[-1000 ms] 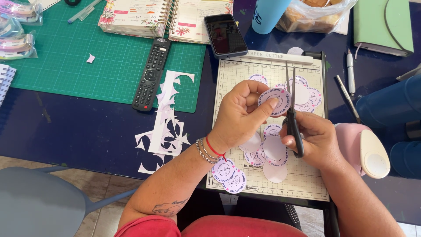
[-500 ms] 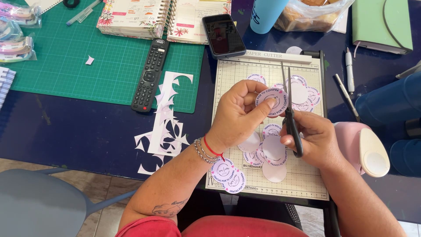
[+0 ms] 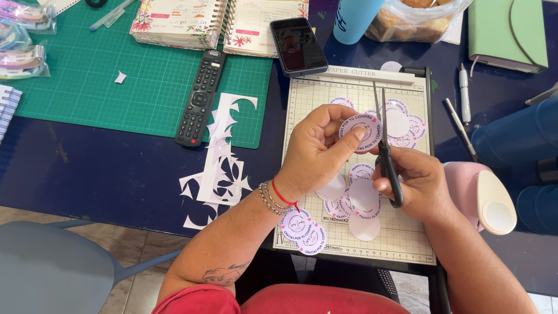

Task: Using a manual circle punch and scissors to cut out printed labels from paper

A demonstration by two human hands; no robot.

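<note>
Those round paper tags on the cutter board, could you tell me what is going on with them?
A person is trimming them by hand. The left hand pinches one round printed tag above the paper cutter board, while the right hand holds scissors with the blades beside the tag's edge. More cut tags lie piled on the board under the hands, and leftover paper scraps lie to the left, near a remote control.

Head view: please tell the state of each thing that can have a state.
Scissors: closed, held upright in right hand.
Round label: pinched in left hand.
Phone: screen dark.
Planner: open.
Paper cutter: bears loose round labels.
</note>
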